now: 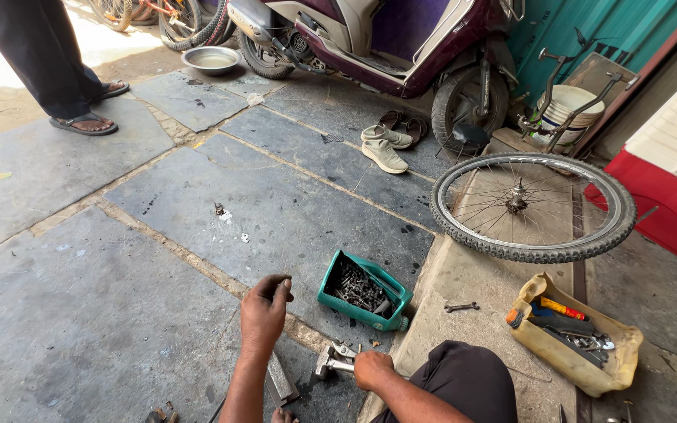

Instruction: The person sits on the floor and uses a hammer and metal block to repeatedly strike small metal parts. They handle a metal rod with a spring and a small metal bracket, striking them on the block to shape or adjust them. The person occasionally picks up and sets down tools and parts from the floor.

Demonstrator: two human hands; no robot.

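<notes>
Knelt over grey stone slabs (119,313) beside bicycle wheel (533,206) and green tub of bolts (363,291). Gripped hammer (332,361) in right hand (371,368); pinched something tiny with left hand (264,312) above metal bar (280,380).

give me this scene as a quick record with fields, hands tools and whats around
left hand: fingers pinched, above stone floor, next to green tub of bolts
right hand: gripping a hammer by its handle
metal bar: flat on floor under left arm
bicycle wheel: lying flat
yellow tool container: cut open, holds tools
spanner: on floor
scooter: parked behind
bystander's feet: in sandals
</notes>
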